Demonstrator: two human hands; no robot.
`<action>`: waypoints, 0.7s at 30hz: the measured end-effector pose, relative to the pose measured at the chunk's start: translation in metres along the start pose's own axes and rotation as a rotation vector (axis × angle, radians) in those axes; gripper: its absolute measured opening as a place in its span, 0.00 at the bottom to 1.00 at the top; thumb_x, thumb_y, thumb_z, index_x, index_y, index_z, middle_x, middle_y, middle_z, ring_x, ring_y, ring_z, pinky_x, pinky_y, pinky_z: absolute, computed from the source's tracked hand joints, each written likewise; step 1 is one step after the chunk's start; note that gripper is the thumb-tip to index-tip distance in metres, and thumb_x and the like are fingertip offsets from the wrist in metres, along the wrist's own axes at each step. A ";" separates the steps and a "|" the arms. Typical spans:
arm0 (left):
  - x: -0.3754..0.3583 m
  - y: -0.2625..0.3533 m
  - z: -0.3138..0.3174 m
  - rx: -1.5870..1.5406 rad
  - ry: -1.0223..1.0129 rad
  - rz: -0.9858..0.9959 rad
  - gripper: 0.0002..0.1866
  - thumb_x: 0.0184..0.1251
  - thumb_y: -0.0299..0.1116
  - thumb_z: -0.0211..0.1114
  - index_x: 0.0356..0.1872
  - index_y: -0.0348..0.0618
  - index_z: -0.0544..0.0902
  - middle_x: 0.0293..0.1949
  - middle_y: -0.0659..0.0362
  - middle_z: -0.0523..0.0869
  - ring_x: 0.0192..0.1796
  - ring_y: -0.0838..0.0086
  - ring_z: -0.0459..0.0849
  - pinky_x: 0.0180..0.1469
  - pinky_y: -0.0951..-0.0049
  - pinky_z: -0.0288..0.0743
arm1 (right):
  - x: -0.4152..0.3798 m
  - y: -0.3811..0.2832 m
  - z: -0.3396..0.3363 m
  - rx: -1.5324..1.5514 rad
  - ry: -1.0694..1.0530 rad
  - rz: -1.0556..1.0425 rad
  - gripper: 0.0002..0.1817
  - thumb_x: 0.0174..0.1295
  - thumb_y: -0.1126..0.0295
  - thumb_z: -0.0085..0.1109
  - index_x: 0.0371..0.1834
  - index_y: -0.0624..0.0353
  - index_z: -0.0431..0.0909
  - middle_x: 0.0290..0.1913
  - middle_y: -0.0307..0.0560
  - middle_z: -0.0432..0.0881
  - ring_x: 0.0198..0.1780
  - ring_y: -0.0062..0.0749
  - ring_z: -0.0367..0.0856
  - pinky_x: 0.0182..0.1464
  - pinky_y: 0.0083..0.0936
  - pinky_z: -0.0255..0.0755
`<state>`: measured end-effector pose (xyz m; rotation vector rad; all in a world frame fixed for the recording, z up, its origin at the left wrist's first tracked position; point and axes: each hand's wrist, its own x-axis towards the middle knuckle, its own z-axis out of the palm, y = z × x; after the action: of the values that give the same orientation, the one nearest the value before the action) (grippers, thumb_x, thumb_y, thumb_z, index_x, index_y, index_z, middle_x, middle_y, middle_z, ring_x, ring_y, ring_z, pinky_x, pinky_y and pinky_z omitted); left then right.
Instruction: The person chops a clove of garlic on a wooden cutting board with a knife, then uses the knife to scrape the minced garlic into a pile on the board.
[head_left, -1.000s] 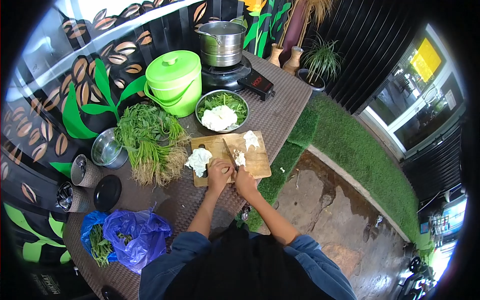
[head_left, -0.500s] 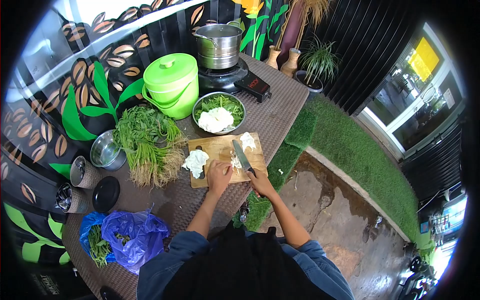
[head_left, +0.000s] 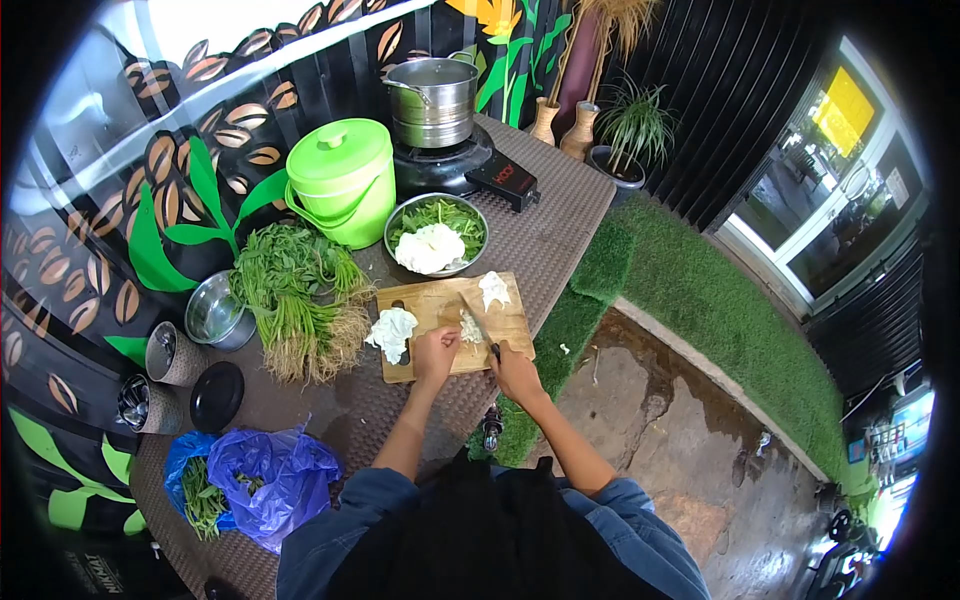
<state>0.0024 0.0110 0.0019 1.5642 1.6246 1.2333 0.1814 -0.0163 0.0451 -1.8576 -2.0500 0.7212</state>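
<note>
My right hand (head_left: 518, 373) is wrapped around the black handle of a kitchen knife (head_left: 476, 318), its blade slanting across the wooden cutting board (head_left: 425, 299). Beside the blade lies a small heap of chopped white pieces (head_left: 469, 328), too small to name. My left hand (head_left: 436, 353) rests on the board just left of them with its fingers curled together; whatever is in them is hidden. A crumpled white piece (head_left: 391, 333) lies at the board's left edge and a smaller white piece (head_left: 494, 290) at its upper right corner.
Behind the board stands a metal bowl (head_left: 482, 247) with cut greens and a white crumpled mass. Leafy greens with roots (head_left: 305, 300), a lidded green bucket (head_left: 345, 185), a steel pot (head_left: 432, 105) on a stove (head_left: 430, 170) and a blue plastic bag (head_left: 270, 480) share the table.
The knife blade has turned from its broad side to a more edge-on view, and my right hand has shifted slightly left. My left hand stays nearly in place.
</note>
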 end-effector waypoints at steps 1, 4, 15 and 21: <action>0.002 -0.004 -0.002 -0.011 -0.029 0.040 0.09 0.59 0.26 0.67 0.39 0.35 0.86 0.31 0.50 0.88 0.33 0.67 0.89 0.37 0.72 0.81 | 0.001 0.000 -0.001 -0.008 -0.019 -0.039 0.18 0.68 0.60 0.48 0.43 0.69 0.68 0.33 0.72 0.80 0.39 0.66 0.80 0.43 0.54 0.73; 0.007 -0.004 -0.010 0.028 -0.115 0.031 0.08 0.57 0.25 0.68 0.37 0.35 0.86 0.35 0.51 0.88 0.36 0.68 0.88 0.40 0.73 0.80 | 0.001 0.003 -0.003 0.035 -0.004 -0.081 0.18 0.68 0.60 0.48 0.43 0.70 0.68 0.32 0.72 0.80 0.38 0.66 0.80 0.43 0.53 0.73; 0.032 0.016 -0.020 0.011 -0.449 0.295 0.25 0.49 0.17 0.67 0.52 0.42 0.80 0.58 0.51 0.77 0.65 0.55 0.69 0.66 0.63 0.65 | -0.006 0.026 0.001 0.210 0.131 -0.065 0.18 0.67 0.62 0.51 0.42 0.71 0.70 0.34 0.74 0.79 0.41 0.69 0.79 0.44 0.52 0.73; 0.041 0.002 -0.012 0.206 -0.473 0.430 0.21 0.49 0.19 0.68 0.49 0.41 0.83 0.50 0.53 0.82 0.59 0.56 0.74 0.62 0.61 0.68 | -0.010 0.025 0.001 0.249 0.097 -0.082 0.19 0.66 0.61 0.51 0.42 0.72 0.70 0.35 0.75 0.79 0.41 0.68 0.79 0.45 0.53 0.73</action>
<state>-0.0135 0.0473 0.0167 2.2171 1.1710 0.8094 0.2035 -0.0254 0.0323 -1.6287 -1.8694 0.8068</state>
